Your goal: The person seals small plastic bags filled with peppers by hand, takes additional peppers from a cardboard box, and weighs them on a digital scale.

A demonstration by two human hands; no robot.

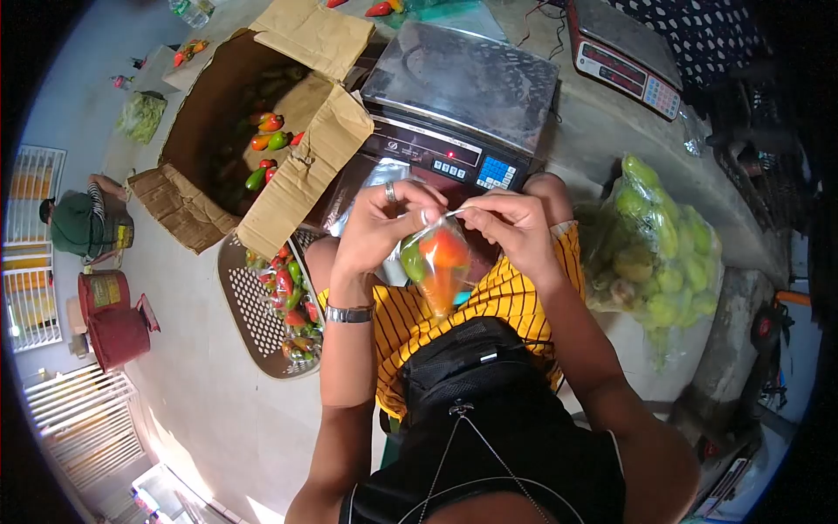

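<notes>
A clear plastic bag (441,278) of red-orange and green peppers is held in front of the lap, above the yellow striped shorts (515,307). The neck of the bag is gripped at the top by both hands, and the filled part is suspended below the fingers. By the left hand (381,224), on which a ring is worn, the neck is pinched between thumb and fingers. By the right hand (517,225), the neck is likewise pinched between thumb and fingertips, just beside the left fingertips. A metal-banded watch (349,314) is fitted on the left wrist. Beyond the hands, a digital scale (461,83) is positioned with its keypad and display turned toward the wearer; a red light is shown on its panel. To the left of the scale, an opened cardboard box (307,173) is placed, in which loose peppers (269,140) are contained. Below the box, bagged peppers (290,293) are held in a perforated basket (249,319). To the right, a large bag of green produce (668,253) is located, and a second scale (624,65) is set farther back.
</notes>
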